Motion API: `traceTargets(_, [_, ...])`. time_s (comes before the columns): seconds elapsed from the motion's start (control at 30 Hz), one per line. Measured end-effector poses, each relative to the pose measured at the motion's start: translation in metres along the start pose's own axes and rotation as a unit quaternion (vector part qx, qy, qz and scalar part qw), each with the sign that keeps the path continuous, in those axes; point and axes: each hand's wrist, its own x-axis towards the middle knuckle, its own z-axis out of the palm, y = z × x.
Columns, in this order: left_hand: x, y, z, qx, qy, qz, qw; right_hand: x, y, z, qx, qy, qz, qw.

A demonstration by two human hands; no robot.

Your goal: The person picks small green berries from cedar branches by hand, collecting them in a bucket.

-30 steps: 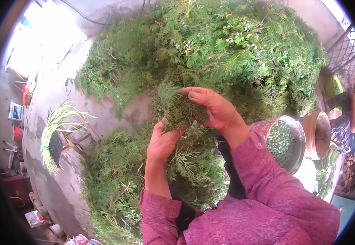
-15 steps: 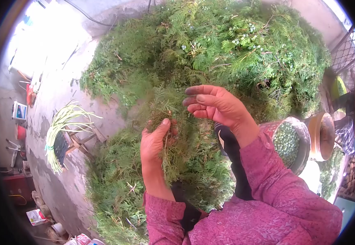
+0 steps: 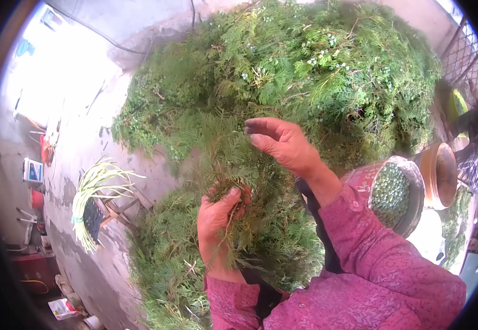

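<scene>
Across the floor lies greenery, near a bucket with blurred markings; left hand grips sprigs, right hand open.

Held foliage partly conceals the left hand. The green bundle partly covers the stool. The bottom edge crops the garment.

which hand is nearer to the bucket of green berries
Right. The right hand is raised on the near side, left of the bucket in view; the left hand, gripping evergreen sprigs, is farther left and lower.
</scene>
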Motion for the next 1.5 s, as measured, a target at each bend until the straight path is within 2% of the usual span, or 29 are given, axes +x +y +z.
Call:
traceTargets(0.33, [-0.004, -0.009, 0.004, 0.017, 0.041, -0.057, 0.997, 0.0, 0.002, -0.002, -0.035, -0.001, -0.013, 0.999])
traceTargets(0.4, [-0.007, -0.009, 0.003, -0.006, 0.033, -0.03, 0.999, 0.001, 0.005, -0.001, -0.141, 0.059, -0.089, 0.984])
traceTargets(0.43, [-0.006, -0.009, 0.0, -0.006, 0.035, -0.032, 0.999, 0.002, 0.003, -0.002, -0.14, 0.058, -0.087, 0.985])
traceTargets(0.5, [-0.003, -0.007, -0.01, -0.017, -0.052, -0.011, 0.998, 0.004, -0.003, -0.005, -0.073, 0.096, -0.086, 0.989])
traceTargets(0.53, [-0.004, -0.007, -0.011, -0.017, -0.048, -0.011, 0.999, 0.007, -0.004, -0.01, -0.071, 0.093, -0.084, 0.99])
traceTargets(0.6, [-0.006, -0.007, -0.012, -0.139, -0.054, 0.035, 0.988, 0.01, -0.006, -0.025, -0.018, 0.155, -0.067, 0.985])
traceTargets(0.63, [-0.003, -0.007, -0.019, -0.141, -0.051, 0.035, 0.988, 0.011, -0.01, -0.032, -0.018, 0.152, -0.064, 0.986])
traceTargets(0.67, [0.0, -0.007, -0.031, -0.136, -0.092, 0.057, 0.985, 0.011, -0.015, -0.037, 0.116, 0.174, -0.008, 0.978])
traceTargets(0.7, [0.001, -0.007, -0.039, -0.131, -0.13, 0.078, 0.98, 0.011, -0.018, -0.039, 0.248, 0.193, 0.052, 0.948])
traceTargets(0.73, [0.001, -0.009, -0.044, -0.132, -0.119, 0.074, 0.981, 0.011, -0.017, -0.04, 0.25, 0.19, 0.063, 0.947])
traceTargets(0.8, [0.006, -0.008, -0.05, -0.237, -0.115, 0.12, 0.957, 0.01, -0.015, -0.036, 0.269, 0.113, 0.088, 0.952])
traceTargets(0.83, [0.007, -0.007, -0.054, -0.255, -0.127, 0.134, 0.949, 0.009, -0.017, -0.028, 0.252, 0.124, 0.108, 0.954])
traceTargets(0.87, [0.007, -0.006, -0.056, -0.255, -0.122, 0.134, 0.95, 0.008, -0.014, -0.027, 0.254, 0.122, 0.112, 0.953])
traceTargets(0.93, [0.008, -0.003, -0.059, -0.293, -0.099, 0.173, 0.935, 0.007, -0.01, -0.025, 0.247, 0.03, 0.091, 0.964])
traceTargets(1.07, [0.002, 0.004, -0.059, -0.284, -0.021, 0.218, 0.934, 0.002, -0.008, -0.012, 0.199, 0.005, 0.098, 0.975])
traceTargets(1.13, [-0.002, 0.008, -0.054, -0.24, 0.06, 0.246, 0.937, -0.001, -0.006, -0.002, 0.08, -0.051, 0.109, 0.99])
traceTargets(1.17, [-0.002, 0.008, -0.054, -0.242, 0.064, 0.259, 0.933, -0.002, -0.006, 0.002, 0.023, -0.071, 0.12, 0.99])
traceTargets(1.23, [-0.003, 0.009, -0.057, -0.219, 0.06, 0.214, 0.95, -0.006, -0.01, 0.017, -0.016, -0.098, 0.121, 0.988])
traceTargets(1.27, [-0.005, 0.011, -0.058, -0.22, 0.061, 0.225, 0.947, -0.008, -0.012, 0.023, -0.055, -0.11, 0.128, 0.984])
traceTargets(1.33, [-0.007, 0.013, -0.056, -0.137, 0.086, 0.166, 0.973, -0.01, -0.011, 0.032, -0.054, -0.126, 0.13, 0.982])
traceTargets(1.4, [-0.009, 0.012, -0.052, -0.115, 0.102, 0.188, 0.97, -0.01, -0.011, 0.036, -0.054, -0.139, 0.134, 0.98])
traceTargets(1.5, [-0.013, 0.009, -0.055, -0.089, 0.048, 0.168, 0.981, -0.009, -0.008, 0.034, 0.036, -0.152, 0.185, 0.97])
